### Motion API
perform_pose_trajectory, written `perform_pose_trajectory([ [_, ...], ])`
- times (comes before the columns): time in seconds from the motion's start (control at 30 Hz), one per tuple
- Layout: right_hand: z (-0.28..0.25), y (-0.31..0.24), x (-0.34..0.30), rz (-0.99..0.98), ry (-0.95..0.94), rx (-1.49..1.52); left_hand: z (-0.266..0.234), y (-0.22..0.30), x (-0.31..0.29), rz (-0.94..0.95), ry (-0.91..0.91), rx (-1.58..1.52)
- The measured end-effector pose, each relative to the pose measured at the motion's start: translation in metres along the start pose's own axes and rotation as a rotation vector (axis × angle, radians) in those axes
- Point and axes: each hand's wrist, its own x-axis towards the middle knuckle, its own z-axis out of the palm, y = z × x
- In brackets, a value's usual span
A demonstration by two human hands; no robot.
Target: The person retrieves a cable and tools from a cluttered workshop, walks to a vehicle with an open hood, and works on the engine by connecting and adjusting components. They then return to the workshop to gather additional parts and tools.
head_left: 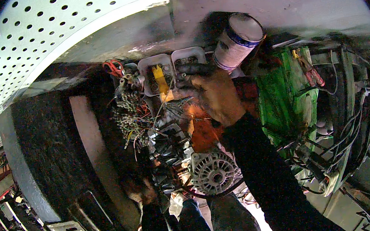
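My right hand [215,95] reaches forward over the bench. Its darkened fingers are stretched out and apart at the near side of a white plastic tray [189,52] with small parts in it; nothing shows in the fingers. Right beside that hand, a cylindrical tin with a blue band [236,43] leans to the right. Lower left, my left hand [143,193] rests in shadow at the bench's near side, its fingers too dark to make out. Between my arms sits a round, slotted metal alternator housing [216,173], just above my knees.
Another white tray [143,67] holds a yellow piece [160,79]. A heap of wires and terminals [130,104] lies to its left, with red-handled pliers [113,68] behind. An orange piece [203,131] lies mid-bench. Rightward stand a green case [281,98], a red-handled tool [313,75] and loose cables [352,140].
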Motion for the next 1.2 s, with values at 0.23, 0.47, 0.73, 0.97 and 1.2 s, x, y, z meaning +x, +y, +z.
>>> perform_pose_trajectory([
  [0.23,0.005,0.004,-0.023,0.125,0.066,0.224,-0.003,-0.012,0.008,0.022,0.022,0.041],
  [0.47,0.005,0.013,-0.029,0.057,0.128,-0.025,-0.006,-0.019,0.012,0.021,0.048,0.077],
  [0.73,-0.010,0.006,-0.055,0.174,0.009,-0.273,0.016,-0.019,0.015,-0.033,0.315,0.345],
  [0.97,-0.011,0.022,-0.064,0.162,-0.047,-0.318,0.015,-0.038,-0.008,0.043,-0.083,0.030],
  [1.2,-0.021,0.008,-0.056,0.237,0.004,-0.525,0.006,-0.038,-0.014,-0.167,-0.445,-0.018],
])
